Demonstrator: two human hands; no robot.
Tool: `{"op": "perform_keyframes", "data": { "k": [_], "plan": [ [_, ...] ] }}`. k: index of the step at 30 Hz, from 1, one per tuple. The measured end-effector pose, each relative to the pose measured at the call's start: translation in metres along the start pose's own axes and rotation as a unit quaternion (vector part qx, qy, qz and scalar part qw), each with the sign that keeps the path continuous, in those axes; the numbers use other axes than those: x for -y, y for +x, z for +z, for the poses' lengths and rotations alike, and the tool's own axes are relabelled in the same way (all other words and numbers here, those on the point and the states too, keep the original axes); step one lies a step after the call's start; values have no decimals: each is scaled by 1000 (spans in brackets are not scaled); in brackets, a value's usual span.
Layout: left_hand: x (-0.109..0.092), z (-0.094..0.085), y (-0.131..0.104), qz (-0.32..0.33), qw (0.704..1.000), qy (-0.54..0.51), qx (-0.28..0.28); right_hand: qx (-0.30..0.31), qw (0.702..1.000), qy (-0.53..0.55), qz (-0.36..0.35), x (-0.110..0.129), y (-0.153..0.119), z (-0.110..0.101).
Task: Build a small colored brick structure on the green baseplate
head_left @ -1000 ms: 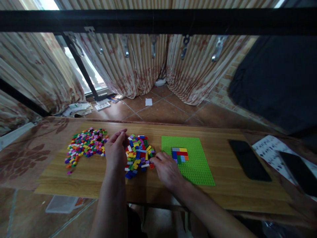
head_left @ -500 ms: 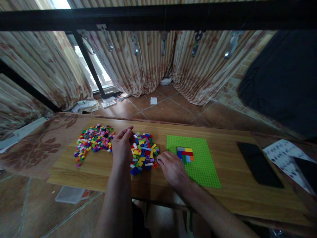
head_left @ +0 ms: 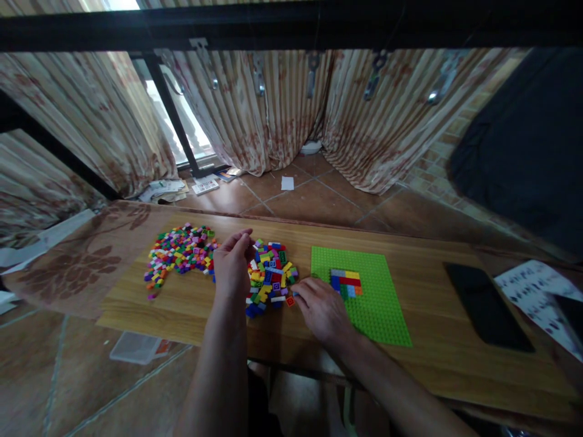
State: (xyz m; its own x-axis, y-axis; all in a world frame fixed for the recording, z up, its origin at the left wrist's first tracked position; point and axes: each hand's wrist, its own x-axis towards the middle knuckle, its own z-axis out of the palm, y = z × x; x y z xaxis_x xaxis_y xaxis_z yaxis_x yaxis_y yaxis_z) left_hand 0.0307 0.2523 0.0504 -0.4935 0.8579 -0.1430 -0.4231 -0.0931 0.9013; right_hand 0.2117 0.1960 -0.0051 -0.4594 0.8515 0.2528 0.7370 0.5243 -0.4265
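My left hand (head_left: 233, 262) hovers at the left edge of the nearer brick pile (head_left: 269, 276), its fingers pressed together; whatever they hold is hidden. On the pile's right side, my right hand (head_left: 322, 306) pinches a small light blue brick (head_left: 296, 294). Just left of those fingertips lies an orange brick (head_left: 290, 301). The green baseplate (head_left: 382, 303) is right of my right hand and bears a flat patch of joined bricks (head_left: 350, 282) in grey, yellow, red, blue, green and orange.
A second pile of smaller bricks (head_left: 182, 250) spreads over the left of the wooden table (head_left: 282, 340). A black tablet-like object (head_left: 487, 306) and a printed sheet (head_left: 531, 294) are at the right. A clear plastic box (head_left: 135, 348) rests on the floor at the left.
The whole view has shifted slightly, moving the table's contents to the right in the picture. Both hands stay nearly in place beside the nearer pile. The light blue brick shows more clearly at my right fingertips.
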Motion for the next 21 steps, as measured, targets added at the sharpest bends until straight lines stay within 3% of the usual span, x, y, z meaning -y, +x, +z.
{"op": "perform_keyframes", "data": {
  "k": [7,21],
  "plan": [
    [0,0,-1,-1,1000,5,2,23,999,-18,-36,5,5,1],
    [-2,0,-2,-3,1000,8,5,38,998,-35,-22,12,8,2]
  ]
}}
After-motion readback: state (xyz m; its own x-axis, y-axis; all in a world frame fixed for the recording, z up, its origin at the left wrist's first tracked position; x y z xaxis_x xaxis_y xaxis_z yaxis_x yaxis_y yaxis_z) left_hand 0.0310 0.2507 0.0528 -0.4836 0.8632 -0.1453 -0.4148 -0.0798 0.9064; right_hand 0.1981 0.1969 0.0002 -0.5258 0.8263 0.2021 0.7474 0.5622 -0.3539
